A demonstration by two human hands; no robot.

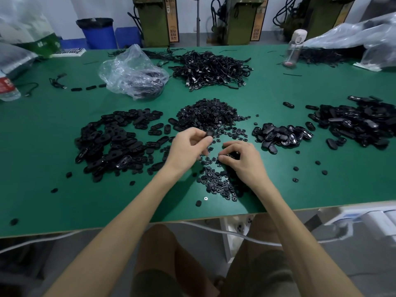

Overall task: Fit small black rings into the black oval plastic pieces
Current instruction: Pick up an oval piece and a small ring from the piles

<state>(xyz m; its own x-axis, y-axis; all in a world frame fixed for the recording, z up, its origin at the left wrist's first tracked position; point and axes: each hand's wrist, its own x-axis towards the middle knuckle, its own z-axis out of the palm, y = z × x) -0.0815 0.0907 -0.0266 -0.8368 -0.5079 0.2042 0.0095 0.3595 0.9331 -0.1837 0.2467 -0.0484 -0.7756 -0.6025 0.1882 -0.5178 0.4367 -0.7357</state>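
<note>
Oval piece (210, 133) pinched in left grip (188, 146); right grip (242, 159) curled round rings (232, 154).

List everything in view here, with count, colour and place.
table: one, green, under everything.
oval pieces: many, black, in piles at left, centre-right and far right.
small rings: many, black, heaped at centre and spilling toward the near edge.
cords: one tangled heap, black, far centre.
plastic bag: one, clear, left of the cords.
bottle: one, clear with white lid, far right.
bin: one, blue, behind the table at left.
left grip: one bare hand, pinches the held oval piece above the rings.
right grip: one bare hand, fingertips among loose rings; whether it holds one is unclear.
</note>
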